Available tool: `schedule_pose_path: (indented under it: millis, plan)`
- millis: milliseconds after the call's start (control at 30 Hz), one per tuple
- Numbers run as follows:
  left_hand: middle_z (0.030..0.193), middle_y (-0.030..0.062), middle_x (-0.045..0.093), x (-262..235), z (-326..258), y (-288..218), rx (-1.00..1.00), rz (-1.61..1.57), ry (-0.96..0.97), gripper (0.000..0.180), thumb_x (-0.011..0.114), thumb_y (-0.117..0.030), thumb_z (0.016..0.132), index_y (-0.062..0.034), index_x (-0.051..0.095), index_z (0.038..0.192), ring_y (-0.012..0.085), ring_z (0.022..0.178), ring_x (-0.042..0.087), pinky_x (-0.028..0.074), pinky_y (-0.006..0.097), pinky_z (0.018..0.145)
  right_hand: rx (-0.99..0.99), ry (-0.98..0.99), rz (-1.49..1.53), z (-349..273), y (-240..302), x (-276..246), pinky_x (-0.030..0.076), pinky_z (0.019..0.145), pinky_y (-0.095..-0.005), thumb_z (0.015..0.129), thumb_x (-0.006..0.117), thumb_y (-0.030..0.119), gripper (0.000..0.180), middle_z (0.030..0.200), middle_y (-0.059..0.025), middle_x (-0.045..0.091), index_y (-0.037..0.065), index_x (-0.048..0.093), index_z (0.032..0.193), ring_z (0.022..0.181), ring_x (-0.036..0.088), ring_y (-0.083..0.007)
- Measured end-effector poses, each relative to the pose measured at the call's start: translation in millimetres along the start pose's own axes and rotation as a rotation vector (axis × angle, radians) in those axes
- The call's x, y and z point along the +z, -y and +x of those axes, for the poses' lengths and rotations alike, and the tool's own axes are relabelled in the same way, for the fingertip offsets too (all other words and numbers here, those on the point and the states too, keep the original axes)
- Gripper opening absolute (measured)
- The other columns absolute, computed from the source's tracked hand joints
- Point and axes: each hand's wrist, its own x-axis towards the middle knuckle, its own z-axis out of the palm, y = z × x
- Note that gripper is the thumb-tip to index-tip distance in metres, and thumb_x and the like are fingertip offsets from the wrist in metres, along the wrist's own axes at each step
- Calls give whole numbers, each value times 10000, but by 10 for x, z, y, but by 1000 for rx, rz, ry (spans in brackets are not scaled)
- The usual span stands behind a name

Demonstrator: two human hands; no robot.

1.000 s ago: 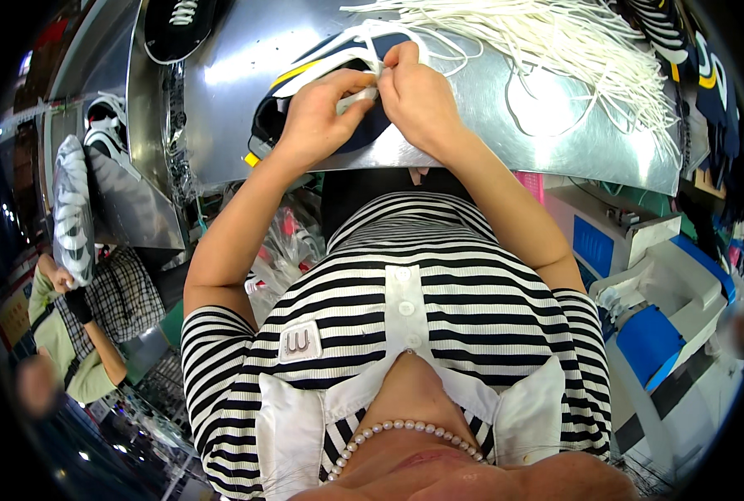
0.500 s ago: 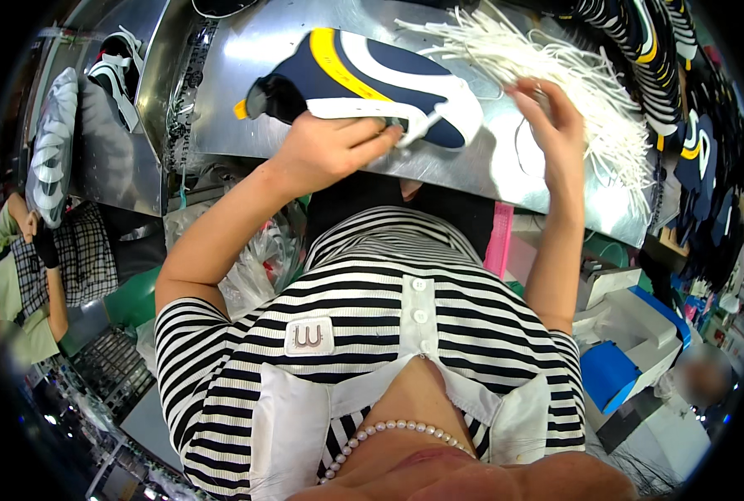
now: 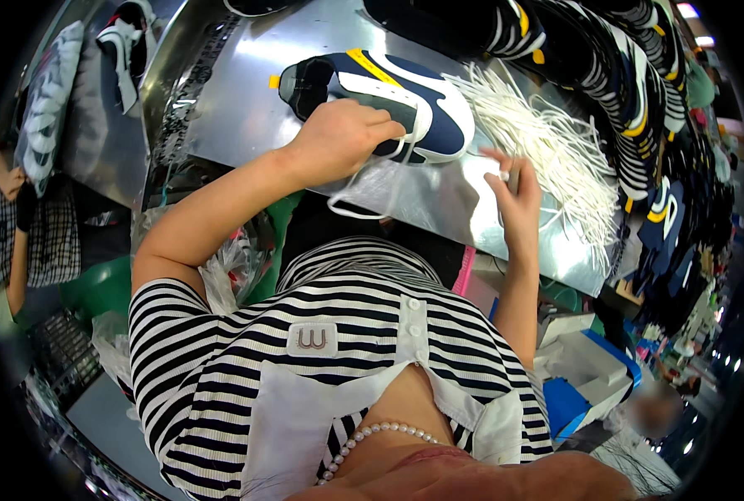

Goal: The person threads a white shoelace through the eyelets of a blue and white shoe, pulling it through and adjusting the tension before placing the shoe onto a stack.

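A navy shoe upper (image 3: 430, 125) with white and yellow trim lies on the metal table. My left hand (image 3: 339, 142) is closed at its near side, thumb and fingertips pinching the edge by the opening. A white shoelace (image 3: 355, 210) runs from the upper near those fingertips and hangs in a loop over the table's front edge. To the right of the toe, my right hand (image 3: 518, 200) is closed in a pinch, with a small white bit, seemingly a lace end, showing at its fingertips. Just beyond that hand lies a pile of white shoelaces (image 3: 547, 159).
The metal table (image 3: 238, 117) has a raised side at the left. More navy shoe uppers (image 3: 622, 92) are stacked at the back right. An open white and blue box (image 3: 585, 376) stands low on the right. At far left, another person's hand (image 3: 9, 182) is near a plastic-wrapped bundle (image 3: 46, 108).
The shoelace now hangs in a loop below my left hand. The upper has turned so its opening shows more. My right hand has come down and nearer, away from the lace pile.
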Motion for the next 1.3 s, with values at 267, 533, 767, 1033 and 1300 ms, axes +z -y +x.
schedule_pose_path:
  millis: [267, 533, 767, 1033, 1300]
  plan:
    - [1314, 176, 585, -150, 69, 224, -571, -750, 540, 527, 502, -449, 996, -31, 589, 1305, 266, 1232, 539, 423, 343, 1010, -152, -125, -38, 369, -112, 394, 257, 495, -177, 737, 851, 95, 420, 668, 81, 412, 101, 453, 871, 558, 339, -11]
    - [939, 10, 663, -22, 357, 64, -1058, -955, 580, 307, 699, -303, 885, -49, 721, 1056, 90, 887, 560, 437, 245, 818, -119, -130, -58, 320, -171, 514, 259, 497, -185, 754, 843, 110, 405, 678, 74, 415, 90, 453, 864, 569, 339, -12]
    - [838, 91, 719, 414, 327, 394, -630, -384, 113, 155, 675, -189, 833, -76, 733, 921, 217, 781, 681, 508, 364, 702, 182, -92, 53, 328, -225, 343, 297, 494, -220, 806, 804, 230, 367, 687, 49, 463, 83, 470, 849, 577, 386, -46]
    - [838, 85, 728, 251, 244, 231, -597, -604, 228, 135, 707, -176, 797, -69, 755, 864, 208, 782, 687, 523, 335, 720, 291, 49, 135, 350, -188, 359, 221, 420, -221, 836, 766, 284, 306, 624, 82, 441, 162, 487, 812, 485, 351, -28]
    - [756, 106, 711, 620, 414, 245, -280, -468, 295, 172, 742, -230, 749, -81, 742, 834, 236, 695, 681, 505, 394, 628, 127, 215, 330, 397, -1015, -29, 510, 554, -297, 919, 693, 210, 194, 757, -15, 596, 105, 531, 907, 654, 611, -138]
